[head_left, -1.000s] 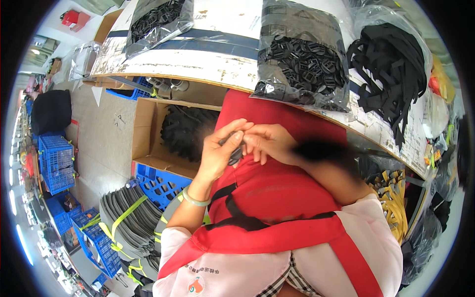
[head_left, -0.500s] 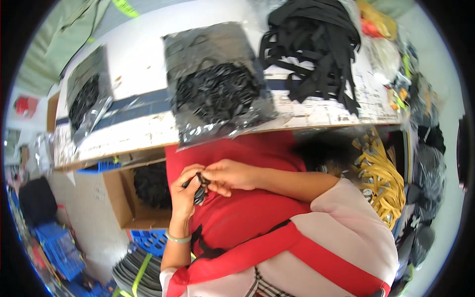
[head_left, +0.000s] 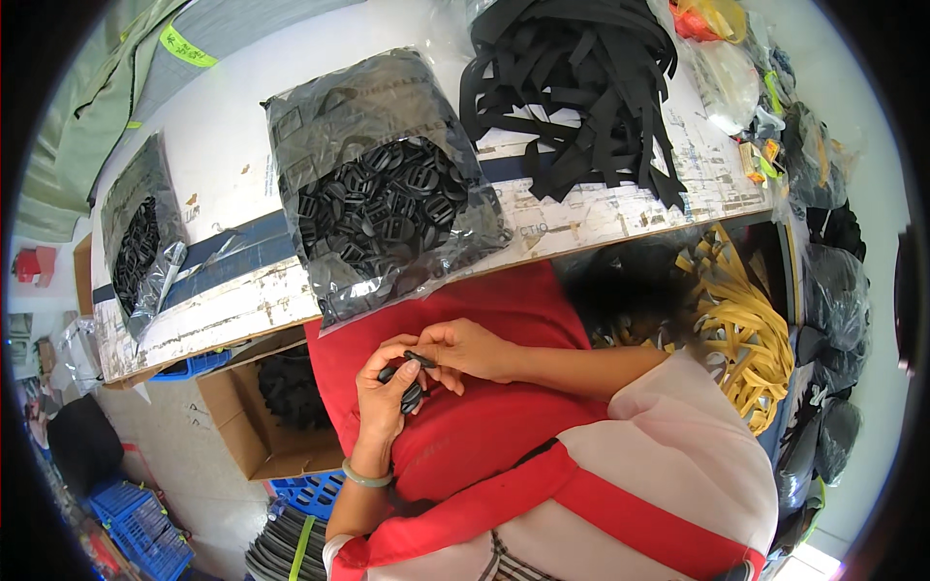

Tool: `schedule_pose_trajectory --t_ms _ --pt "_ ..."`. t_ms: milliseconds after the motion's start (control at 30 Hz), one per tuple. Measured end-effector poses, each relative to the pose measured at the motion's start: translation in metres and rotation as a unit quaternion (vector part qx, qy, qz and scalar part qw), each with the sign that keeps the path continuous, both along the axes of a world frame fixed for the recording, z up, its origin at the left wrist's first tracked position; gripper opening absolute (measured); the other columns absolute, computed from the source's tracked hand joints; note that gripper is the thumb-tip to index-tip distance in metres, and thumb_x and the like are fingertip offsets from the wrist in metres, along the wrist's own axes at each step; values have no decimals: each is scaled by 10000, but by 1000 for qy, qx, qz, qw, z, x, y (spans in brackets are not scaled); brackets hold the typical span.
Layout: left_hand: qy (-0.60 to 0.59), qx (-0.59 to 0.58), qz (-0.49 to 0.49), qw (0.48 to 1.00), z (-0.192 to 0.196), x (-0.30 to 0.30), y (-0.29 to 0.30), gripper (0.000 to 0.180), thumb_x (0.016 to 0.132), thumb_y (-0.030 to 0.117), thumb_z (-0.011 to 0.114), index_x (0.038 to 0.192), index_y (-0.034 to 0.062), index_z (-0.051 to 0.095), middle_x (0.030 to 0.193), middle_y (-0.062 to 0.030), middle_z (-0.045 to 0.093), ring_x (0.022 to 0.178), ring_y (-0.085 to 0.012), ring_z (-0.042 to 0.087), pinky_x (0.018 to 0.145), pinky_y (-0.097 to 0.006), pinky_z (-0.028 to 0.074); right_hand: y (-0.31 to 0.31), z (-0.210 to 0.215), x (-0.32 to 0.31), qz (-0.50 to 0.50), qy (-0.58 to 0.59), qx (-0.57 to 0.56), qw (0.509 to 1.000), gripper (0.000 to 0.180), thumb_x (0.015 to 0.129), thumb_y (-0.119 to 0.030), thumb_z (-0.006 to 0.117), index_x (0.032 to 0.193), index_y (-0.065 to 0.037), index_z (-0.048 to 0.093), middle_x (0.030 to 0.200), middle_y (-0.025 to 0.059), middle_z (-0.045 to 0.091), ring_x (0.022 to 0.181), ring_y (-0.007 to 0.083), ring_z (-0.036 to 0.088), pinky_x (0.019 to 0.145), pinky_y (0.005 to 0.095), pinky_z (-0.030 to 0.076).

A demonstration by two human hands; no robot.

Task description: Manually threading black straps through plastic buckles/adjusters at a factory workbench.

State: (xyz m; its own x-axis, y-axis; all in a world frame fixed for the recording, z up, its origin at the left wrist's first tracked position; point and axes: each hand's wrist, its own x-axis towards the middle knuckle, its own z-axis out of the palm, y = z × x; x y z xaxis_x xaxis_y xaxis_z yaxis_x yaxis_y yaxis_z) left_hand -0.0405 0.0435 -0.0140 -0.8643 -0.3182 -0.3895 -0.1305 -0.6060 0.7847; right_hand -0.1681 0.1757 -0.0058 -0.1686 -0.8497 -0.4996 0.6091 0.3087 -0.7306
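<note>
Over my red apron, my left hand (head_left: 386, 387) is curled around several black plastic buckles (head_left: 411, 397). One more black piece sticks up by its thumb. My right hand (head_left: 463, 351) meets it from the right, fingertips pinched at that upper black piece; the fingers partly hide it, and it looks like another buckle. On the table just beyond my hands lies a clear plastic bag (head_left: 291, 126) filled with black ladder-style buckles (head_left: 397, 198). A heap of cut black webbing straps (head_left: 591, 116) is to the right of the bag.
A smaller bag of black parts (head_left: 136, 237) lies at the table's left. Below the table edge (head_left: 542, 240) are a cardboard box (head_left: 232, 426) with black items and yellow straps (head_left: 741, 334) at right. Blue baskets (head_left: 145, 533) stand on the floor at left.
My head view has shifted and tilted, so the table items appear further left. My hands stay together on the black buckles, with the fingers slightly repositioned around the upper piece.
</note>
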Motion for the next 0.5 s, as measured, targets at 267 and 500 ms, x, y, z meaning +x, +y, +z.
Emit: schedule_pose_trajectory --t_ms 267,500 --pt "-25 144 -61 987 1 10 -12 92 908 103 614 964 71 550 886 -84 600 583 -135 557 355 -211 375 6 56 -119 -135 611 48 779 174 890 -218 635 886 -45 648 718 39 592 627 114 589 572 275 481" --pt "-33 382 9 923 -13 13 -10 147 942 170 558 1077 110 551 979 -97 563 746 -202 563 465 -244 445 -7 -9 -250 -142 860 178 456 130 804 -132 653 914 -70 684 915 86 637 946 277 591 794 366 487"
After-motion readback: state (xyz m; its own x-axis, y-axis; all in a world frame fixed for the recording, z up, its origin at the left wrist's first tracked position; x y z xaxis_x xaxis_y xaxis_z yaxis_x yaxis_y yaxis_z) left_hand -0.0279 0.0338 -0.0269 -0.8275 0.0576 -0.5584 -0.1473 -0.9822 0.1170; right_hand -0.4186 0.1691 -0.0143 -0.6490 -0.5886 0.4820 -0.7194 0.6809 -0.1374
